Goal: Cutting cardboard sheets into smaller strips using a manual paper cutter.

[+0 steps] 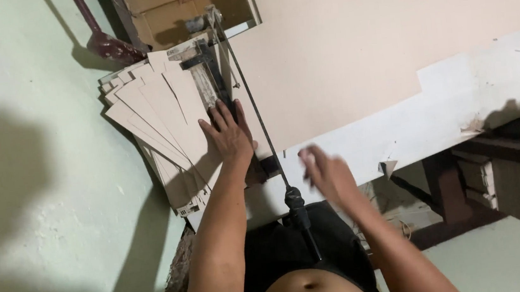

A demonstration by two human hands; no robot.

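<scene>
On the fanned card stack, left hand flat, fingers spread; right hand blurred, open, empty.

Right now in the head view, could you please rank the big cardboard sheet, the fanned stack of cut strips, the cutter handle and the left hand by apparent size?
1. Big cardboard sheet, by far the largest.
2. Stack of cut strips.
3. Left hand and cutter handle look alike in size; the handle sits nearer the camera, so I would not rank them.

Left hand presses cardboard strips; right hand hovers near cutter lever.
</scene>
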